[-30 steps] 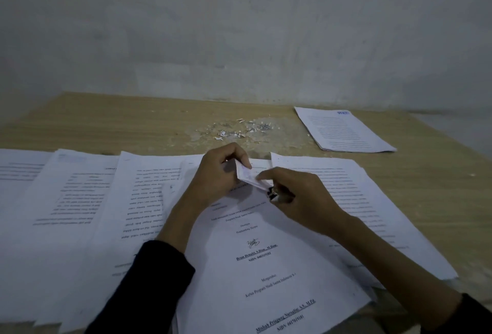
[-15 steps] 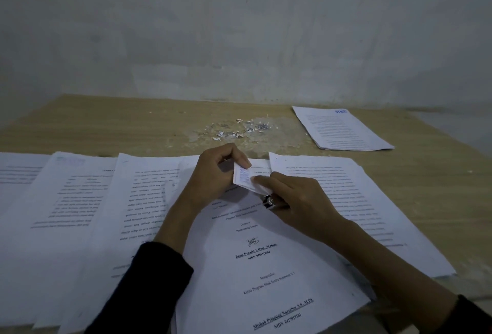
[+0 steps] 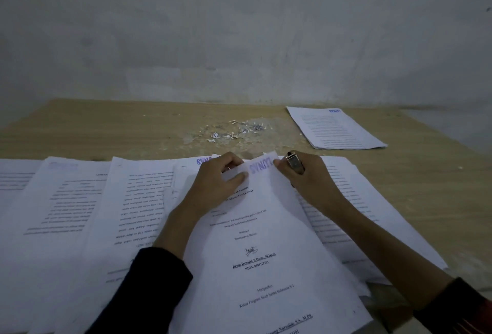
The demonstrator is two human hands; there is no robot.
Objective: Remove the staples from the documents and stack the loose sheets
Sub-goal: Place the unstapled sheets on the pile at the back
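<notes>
A stapled document lies in front of me on top of other papers, its top sheet printed with text and a blue stamp near the far corner. My left hand pinches that far corner, thumb on top of the sheet. My right hand grips a small metal staple remover, and its fingertips touch the same corner from the right. The staple itself is hidden. A heap of pulled staples and paper scraps lies further back on the table.
Several overlapping documents spread across the near left of the wooden table; more sheets lie under my right forearm. A neat stack of sheets sits at the back right. A grey wall rises behind the table.
The folded-up corner of the top sheet has been flattened, showing the blue stamp. My right hand moved up and right, and the staple remover now points away from the corner.
</notes>
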